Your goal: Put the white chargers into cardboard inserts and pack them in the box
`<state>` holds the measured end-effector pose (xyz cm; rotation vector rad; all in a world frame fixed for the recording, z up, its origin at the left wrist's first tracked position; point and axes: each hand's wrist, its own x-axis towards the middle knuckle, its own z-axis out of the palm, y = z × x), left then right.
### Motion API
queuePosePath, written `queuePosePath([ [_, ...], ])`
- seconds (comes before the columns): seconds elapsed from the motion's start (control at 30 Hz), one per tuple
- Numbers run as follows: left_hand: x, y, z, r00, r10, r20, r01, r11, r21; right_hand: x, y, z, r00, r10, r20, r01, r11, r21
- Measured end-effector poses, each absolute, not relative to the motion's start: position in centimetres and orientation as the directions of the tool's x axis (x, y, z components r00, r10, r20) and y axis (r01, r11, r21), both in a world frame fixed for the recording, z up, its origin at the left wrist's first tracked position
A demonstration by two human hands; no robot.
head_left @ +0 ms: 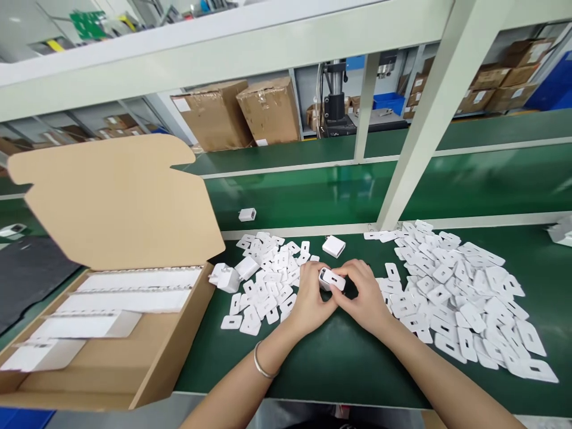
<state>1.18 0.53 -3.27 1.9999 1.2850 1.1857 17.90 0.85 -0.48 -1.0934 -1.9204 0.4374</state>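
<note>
My left hand (307, 301) is closed around a white USB charger (323, 285), with its slotted end face turned up. A thin white slotted plate (333, 278) lies against that face, pinched by the fingers of my right hand (367, 301). Whether the plate sits flush or slightly off the charger, I cannot tell. Left of my hands is a pile of small white slotted pieces (266, 301), and to the right spreads a larger heap of similar plates (465, 304). Behind my hands another white charger (333, 246) rests on the green table.
An open cardboard box (165, 357) on the left holds rows of white chargers, its lid (116, 202) standing up. Several loose chargers (226, 278) lie beside it. A slanted white post (429, 131) rises behind the right heap. One charger (247, 214) sits on the green surface beyond the rail.
</note>
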Motion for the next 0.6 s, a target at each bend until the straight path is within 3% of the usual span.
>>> queuePosePath([
  [0.17,0.25,0.29,-2.71,0.324,0.866,0.380,0.365,-0.485,0.794,18.12,0.86,-0.79,-0.260,0.779,0.570,0.508,0.613,-0.605],
  [0.3,0.41,0.18,-2.92,0.222,0.876,0.427,0.360,-0.481,0.799,18.24,0.69,-0.60,-0.278,0.759,0.589,0.493,0.639,-0.591],
  [0.47,1.07,-0.07,-3.26,0.116,0.838,0.533,0.337,-0.538,0.772,17.90,0.30,-0.68,-0.224,0.912,0.344,0.320,0.402,-0.858],
  [0.6,1.14,-0.48,-3.23,0.100,0.786,0.609,0.334,-0.604,0.724,17.40,0.23,-0.94,-0.331,0.930,0.158,0.175,0.225,-0.959],
])
